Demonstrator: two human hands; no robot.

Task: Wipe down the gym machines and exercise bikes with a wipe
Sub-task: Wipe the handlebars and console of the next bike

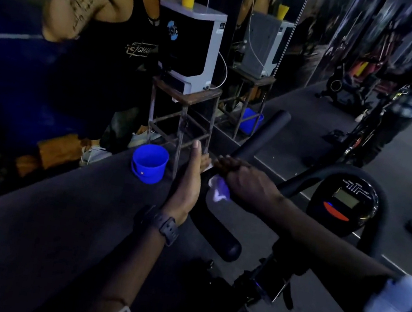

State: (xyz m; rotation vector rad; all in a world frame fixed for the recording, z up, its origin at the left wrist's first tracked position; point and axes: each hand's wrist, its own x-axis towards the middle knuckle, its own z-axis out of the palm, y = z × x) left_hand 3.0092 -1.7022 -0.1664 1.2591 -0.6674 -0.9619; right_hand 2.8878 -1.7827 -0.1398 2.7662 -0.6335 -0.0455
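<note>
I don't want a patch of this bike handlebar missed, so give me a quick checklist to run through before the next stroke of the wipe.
1. Wipe in hand: ok. The right hand grips the wipe around the handlebar.
2. Wipe touching the bar: ok, it is wrapped against the grip.
3. Bar steadied: ok. The left hand rests beside the bar with its thumb up; whether its fingers curl round the bar cannot tell.
4. Path toward the near end of the bar: ok, nothing lies on it.
5. Far end of the bar, beyond the right hand: cannot tell if wiped.
6. Console: cannot tell if wiped; no hand is on it.
</note>
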